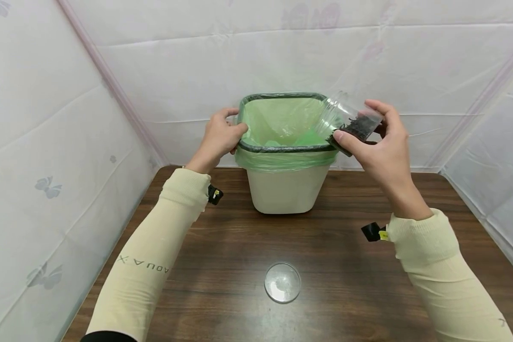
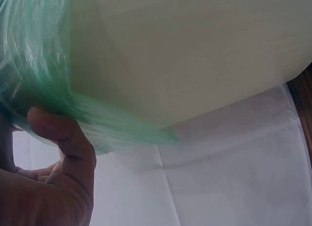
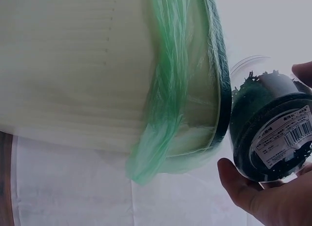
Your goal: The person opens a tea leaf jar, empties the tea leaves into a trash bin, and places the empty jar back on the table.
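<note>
A pale trash bin (image 1: 288, 187) stands on the table, lined with a green plastic bag (image 1: 282, 118) folded over its dark rim (image 1: 288, 149). My left hand (image 1: 220, 137) grips the bin's left rim, thumb over the edge; the left wrist view shows curled fingers (image 2: 75, 148) by the bag. In my right hand (image 1: 386, 145) a clear plastic jar (image 1: 339, 114) is held tilted, its mouth toward the bin at the right rim. Dark, dry shreds (image 1: 361, 127) lie inside the jar. A label with a barcode (image 3: 285, 136) shows on its base in the right wrist view.
A round clear lid (image 1: 282, 282) lies on the brown wooden table (image 1: 222, 256) in front of the bin. White sheeting with faint prints (image 1: 166, 71) hangs behind the table and along both sides, close behind the bin.
</note>
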Tool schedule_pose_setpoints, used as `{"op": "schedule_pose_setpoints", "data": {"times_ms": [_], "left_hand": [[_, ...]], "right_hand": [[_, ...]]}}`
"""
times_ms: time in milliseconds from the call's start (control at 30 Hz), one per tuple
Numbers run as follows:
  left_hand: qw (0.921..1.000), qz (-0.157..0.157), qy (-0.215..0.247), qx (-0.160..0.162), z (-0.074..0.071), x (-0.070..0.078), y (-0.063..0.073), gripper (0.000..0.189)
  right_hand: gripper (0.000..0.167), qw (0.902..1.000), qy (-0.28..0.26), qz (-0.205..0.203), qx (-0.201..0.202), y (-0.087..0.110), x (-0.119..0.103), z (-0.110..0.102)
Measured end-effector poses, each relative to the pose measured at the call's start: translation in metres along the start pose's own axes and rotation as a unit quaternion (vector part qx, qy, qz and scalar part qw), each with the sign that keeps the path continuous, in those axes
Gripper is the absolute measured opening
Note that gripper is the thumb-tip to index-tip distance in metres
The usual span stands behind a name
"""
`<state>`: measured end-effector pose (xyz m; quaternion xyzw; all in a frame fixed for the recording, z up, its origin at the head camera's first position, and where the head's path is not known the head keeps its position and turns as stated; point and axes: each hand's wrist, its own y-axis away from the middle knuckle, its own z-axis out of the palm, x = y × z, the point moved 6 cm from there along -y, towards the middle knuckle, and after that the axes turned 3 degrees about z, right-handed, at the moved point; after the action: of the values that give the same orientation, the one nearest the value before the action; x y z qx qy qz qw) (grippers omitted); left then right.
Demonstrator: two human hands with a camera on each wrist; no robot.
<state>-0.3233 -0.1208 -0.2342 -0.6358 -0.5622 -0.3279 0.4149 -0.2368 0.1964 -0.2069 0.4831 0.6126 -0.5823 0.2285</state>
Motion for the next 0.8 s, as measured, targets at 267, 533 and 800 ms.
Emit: {"op": "schedule_pose_setpoints", "data": {"times_ms": [267, 533, 800], "left_hand": [[0.9999, -0.005, 0.013, 0.0, 0.002, 0.001, 0.0, 0.061], [0.9999, -0.003, 0.011, 0.0, 0.002, 0.002, 0.001, 0.06], [0.9999, -0.008, 0.008, 0.003, 0.003, 0.002, 0.001, 0.061]], "right_hand": [[0.072, 1.0, 0.002, 0.003, -0.003, -0.003, -0.002, 0.001], [0.072, 1.0, -0.005, 0.001, -0.008, -0.007, -0.004, 0.002], [0.074, 0.9999, -0.002, -0.003, -0.01, -0.013, -0.007, 0.004]]}}
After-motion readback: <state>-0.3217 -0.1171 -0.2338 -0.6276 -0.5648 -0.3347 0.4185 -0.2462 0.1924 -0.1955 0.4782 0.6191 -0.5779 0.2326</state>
